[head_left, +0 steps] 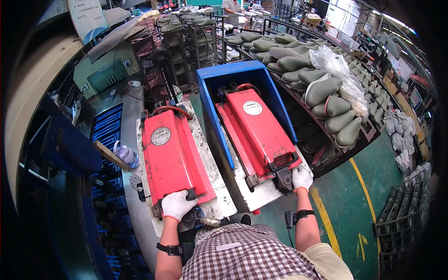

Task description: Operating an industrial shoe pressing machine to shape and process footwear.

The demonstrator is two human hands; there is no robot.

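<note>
Bright even light, sharp centre, dark fisheye-warped rim.

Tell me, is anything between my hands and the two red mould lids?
Nothing visible. The left hand already grips the handle at the near end of the left red lid, and the right hand grips the latch at the near end of the right red lid. Both lids lie shut.

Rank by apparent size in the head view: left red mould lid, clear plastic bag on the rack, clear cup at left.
1. left red mould lid
2. clear plastic bag, though it sits farther away
3. clear cup
</note>
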